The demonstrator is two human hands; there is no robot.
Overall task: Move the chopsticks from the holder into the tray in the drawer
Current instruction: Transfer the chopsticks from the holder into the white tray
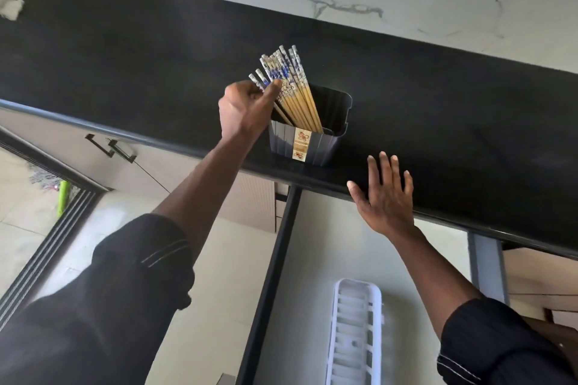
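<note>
A dark ribbed holder [312,147] stands near the front edge of the black countertop [438,103]. Several wooden chopsticks [297,94] with blue-and-white patterned tops lean left out of it. My left hand [247,109] is closed around the patterned tops of a few chopsticks at the bundle's left side. My right hand [386,197] hovers at the counter's front edge, right of the holder, fingers spread and holding nothing. Below, the drawer [312,259] is pulled out, and a white slotted tray [355,331] lies in it with nothing in it.
A marble-patterned wall rises behind the counter. Cabinet doors with black handles [109,147] sit under the counter at left. A white crumpled cloth [12,8] lies at the counter's far left. Tiled floor and a sliding-door track [47,244] are at lower left.
</note>
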